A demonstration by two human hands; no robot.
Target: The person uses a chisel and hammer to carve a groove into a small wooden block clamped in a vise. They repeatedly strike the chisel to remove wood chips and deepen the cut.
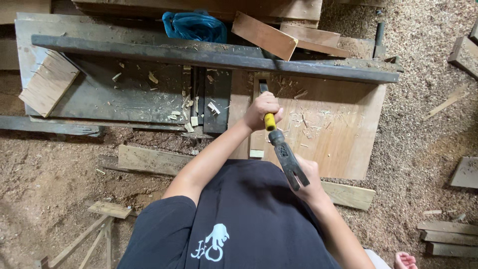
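Left hand [263, 110]: wrapped in a fist around the yellow handle of a chisel [266, 107], holding it over a narrow wood strip [257, 142]
Right hand [311, 182]: mostly hidden behind the tool; it grips the shaft of a dark claw hammer [288, 158], whose head sits just beside the chisel's butt end
Chisel position: near the middle of the view, blade running away from the body toward the dark metal rail [214, 57]; the cutting edge is too small to make out
Technique, as judged: keep the hammer face square to the handle end, strike in line with the blade, and hold the fist low enough to steady the tool while staying out of the hammer's path
Chisel appearance: short yellow grip, dark narrow blade, partly covered by the fingers
Wood strip: pale, slim, lying lengthwise on a broad reddish-brown board [338, 129], with small chips scattered around it
Surroundings: blue plastic bag [194, 26] behind the rail, sawdust floor [428, 99] on all sides, loose offcuts nearby
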